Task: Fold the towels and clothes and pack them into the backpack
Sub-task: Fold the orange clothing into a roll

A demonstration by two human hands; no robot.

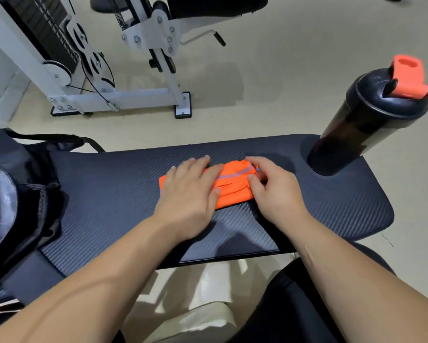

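Now the orange cloth [232,189] lies folded in the middle of the black padded bench [109,189]. Its long side runs from left to right, with the right end a little farther from the person. A grey stripe crosses it near that end. The left hand [190,191] presses flat on its left half with straight fingers. The right hand [274,191] has bent fingers and pinches the right end. A black bottle [366,120] with an orange lid stands at the bench's far right corner, and a black backpack [17,199] lies at the left. A gym machine [104,70] stands behind on the floor.
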